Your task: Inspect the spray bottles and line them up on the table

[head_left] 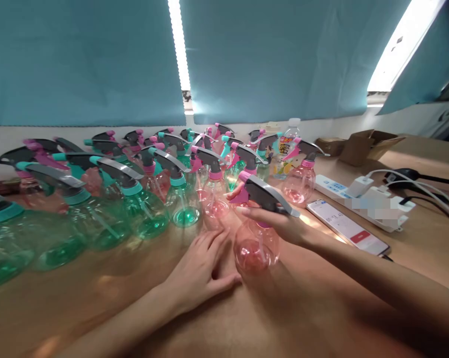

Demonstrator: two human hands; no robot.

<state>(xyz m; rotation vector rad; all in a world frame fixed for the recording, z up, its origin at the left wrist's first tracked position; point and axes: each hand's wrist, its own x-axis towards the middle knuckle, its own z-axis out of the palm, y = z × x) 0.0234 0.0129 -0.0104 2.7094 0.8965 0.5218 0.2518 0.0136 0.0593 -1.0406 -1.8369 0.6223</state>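
A pink spray bottle (256,251) with a grey and pink trigger head stands upright, or nearly so, in front of me. My right hand (272,221) is closed around its neck just under the trigger head. To its left, my left hand (200,266) lies low over the table with fingers stretched out and thumb apart, holding nothing. The thumb tip comes close to the pink bottle's base; whether it touches, I cannot tell. Just beyond my left fingers are another pink spray bottle (215,199) and a green spray bottle (183,206).
Several green and pink spray bottles fill the left and back of the brown table (135,298). At right are a lone pink spray bottle (301,181), a phone (347,226), a white power strip (369,206) with cables, and an open cardboard box (368,146). A labelled drink bottle (282,154) stands behind.
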